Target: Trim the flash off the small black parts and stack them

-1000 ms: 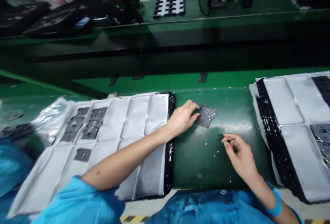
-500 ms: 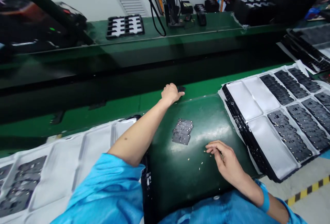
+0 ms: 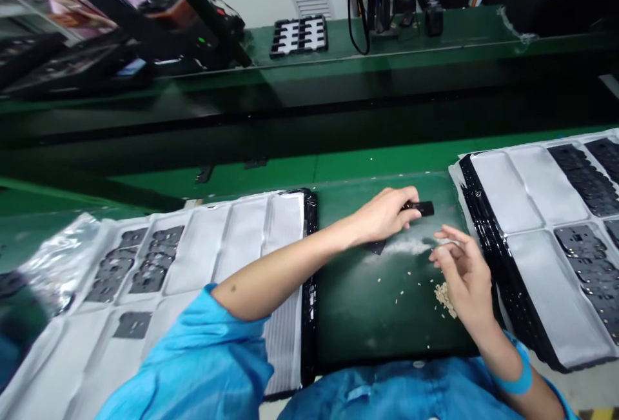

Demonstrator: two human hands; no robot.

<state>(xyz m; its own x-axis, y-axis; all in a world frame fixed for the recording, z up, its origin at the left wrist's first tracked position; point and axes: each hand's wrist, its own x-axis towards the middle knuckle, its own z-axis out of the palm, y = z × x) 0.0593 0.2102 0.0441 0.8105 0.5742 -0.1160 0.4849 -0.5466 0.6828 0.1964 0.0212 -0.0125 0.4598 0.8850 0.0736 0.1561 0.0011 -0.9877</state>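
Observation:
My left hand (image 3: 389, 213) is closed around a small black block-like object (image 3: 425, 208), whose end sticks out past the fingers. It hovers over the dark green work surface (image 3: 358, 317). Beneath that hand a corner of the dark flat plates (image 3: 377, 247) shows; the rest of them is covered. My right hand (image 3: 467, 275) is raised just to the right, fingers loosely bent and apart, with nothing visible in them. Beside it lies a heap of tiny beige pieces (image 3: 443, 299), with several more scattered on the green surface.
At left a white-lined tray (image 3: 207, 239) carries dark plates in some compartments. Another such tray (image 3: 532, 278), black-edged, flanks my right hand. Behind runs a raised green shelf (image 3: 261, 62) with a black-and-white holder (image 3: 298, 36) and hanging cables (image 3: 355, 13). Crumpled clear plastic (image 3: 62, 265) lies far left.
My left hand has come back from the surface's far edge, bringing the black object over the plates. My right hand has lifted, and the beige heap now shows. The view has swung left.

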